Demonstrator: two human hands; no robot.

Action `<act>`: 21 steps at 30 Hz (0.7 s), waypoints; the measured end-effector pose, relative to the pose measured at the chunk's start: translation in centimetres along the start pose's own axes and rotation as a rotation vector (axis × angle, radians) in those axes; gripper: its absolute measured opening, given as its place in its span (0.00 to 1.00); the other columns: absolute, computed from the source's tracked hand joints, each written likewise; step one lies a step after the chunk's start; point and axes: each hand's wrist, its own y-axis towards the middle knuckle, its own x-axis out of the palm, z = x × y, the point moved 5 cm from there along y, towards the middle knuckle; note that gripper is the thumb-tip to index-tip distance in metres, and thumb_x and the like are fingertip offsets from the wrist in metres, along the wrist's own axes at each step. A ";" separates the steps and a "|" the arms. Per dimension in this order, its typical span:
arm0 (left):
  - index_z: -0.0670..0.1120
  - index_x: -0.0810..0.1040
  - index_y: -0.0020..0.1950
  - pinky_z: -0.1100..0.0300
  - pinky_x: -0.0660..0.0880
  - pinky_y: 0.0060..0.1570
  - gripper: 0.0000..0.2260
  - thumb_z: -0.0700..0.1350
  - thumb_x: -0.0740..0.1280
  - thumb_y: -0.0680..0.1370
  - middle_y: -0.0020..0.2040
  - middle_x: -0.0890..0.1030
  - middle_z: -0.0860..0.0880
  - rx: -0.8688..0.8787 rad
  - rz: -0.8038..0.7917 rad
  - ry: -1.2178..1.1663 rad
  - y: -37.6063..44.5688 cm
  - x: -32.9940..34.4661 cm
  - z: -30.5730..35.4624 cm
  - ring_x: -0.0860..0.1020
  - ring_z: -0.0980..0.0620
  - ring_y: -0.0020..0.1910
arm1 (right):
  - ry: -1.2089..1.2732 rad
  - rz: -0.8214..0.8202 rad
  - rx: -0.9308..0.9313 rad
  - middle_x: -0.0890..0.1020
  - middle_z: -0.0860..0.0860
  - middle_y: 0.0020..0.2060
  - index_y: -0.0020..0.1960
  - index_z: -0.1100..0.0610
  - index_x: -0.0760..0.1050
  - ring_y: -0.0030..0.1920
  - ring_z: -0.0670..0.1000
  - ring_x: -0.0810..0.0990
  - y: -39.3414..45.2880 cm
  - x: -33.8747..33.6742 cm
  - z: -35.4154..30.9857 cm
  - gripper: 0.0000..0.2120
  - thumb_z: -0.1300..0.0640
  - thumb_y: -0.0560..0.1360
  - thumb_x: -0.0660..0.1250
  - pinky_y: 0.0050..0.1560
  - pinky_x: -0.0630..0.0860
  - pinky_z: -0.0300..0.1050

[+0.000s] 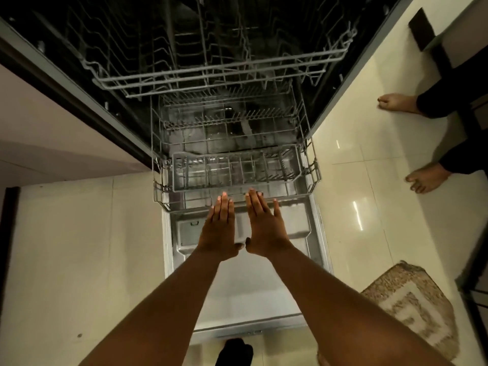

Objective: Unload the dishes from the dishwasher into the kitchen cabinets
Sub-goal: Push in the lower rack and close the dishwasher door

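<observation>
The dishwasher's door (pixel 248 294) lies folded down flat beneath the left hand (pixel 219 233) and the right hand (pixel 266 228). Its grey wire lower rack (pixel 235 170) is pulled out just beyond the fingertips, a cutlery basket (pixel 237 167) at its front. The upper rack (pixel 219 75) stands higher and farther off.

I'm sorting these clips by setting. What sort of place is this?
Most likely a home kitchen. An open built-in dishwasher has its grey wire lower rack pulled out over the dropped steel door, on a glossy cream tiled floor with a speckled woven mat.
</observation>
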 end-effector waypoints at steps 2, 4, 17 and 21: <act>0.35 0.41 0.79 0.47 0.41 0.78 0.53 0.62 0.69 0.71 0.78 0.38 0.34 0.019 0.033 -0.016 1.6 -1.0 -0.8 0.41 0.36 0.78 | -0.005 0.012 -0.008 0.36 0.54 0.80 0.80 0.58 0.34 0.80 0.55 0.37 1.8 -0.9 0.3 0.60 0.36 0.68 0.71 0.78 0.45 0.62; 0.36 0.39 0.79 0.48 0.40 0.77 0.54 0.62 0.69 0.71 0.78 0.36 0.34 0.017 0.028 -0.017 3.7 -1.8 -1.8 0.39 0.36 0.78 | 0.005 0.017 -0.007 0.35 0.53 0.80 0.80 0.57 0.33 0.80 0.54 0.36 4.1 -1.8 0.6 0.61 0.37 0.67 0.72 0.78 0.44 0.62; 0.37 0.36 0.78 0.46 0.42 0.78 0.56 0.66 0.69 0.70 0.77 0.33 0.35 -0.006 -0.004 0.092 14.5 -7.2 -6.6 0.36 0.36 0.78 | -0.006 0.055 -0.005 0.36 0.54 0.80 0.80 0.57 0.34 0.80 0.55 0.37 15.3 -7.3 2.6 0.61 0.37 0.68 0.73 0.78 0.40 0.62; 0.37 0.36 0.78 0.45 0.42 0.78 0.55 0.65 0.69 0.71 0.76 0.30 0.35 -0.006 -0.006 0.147 16.3 -8.4 -7.8 0.35 0.37 0.77 | -0.026 0.077 -0.004 0.37 0.53 0.80 0.81 0.56 0.35 0.80 0.55 0.39 17.5 -8.9 2.7 0.60 0.38 0.68 0.73 0.78 0.43 0.62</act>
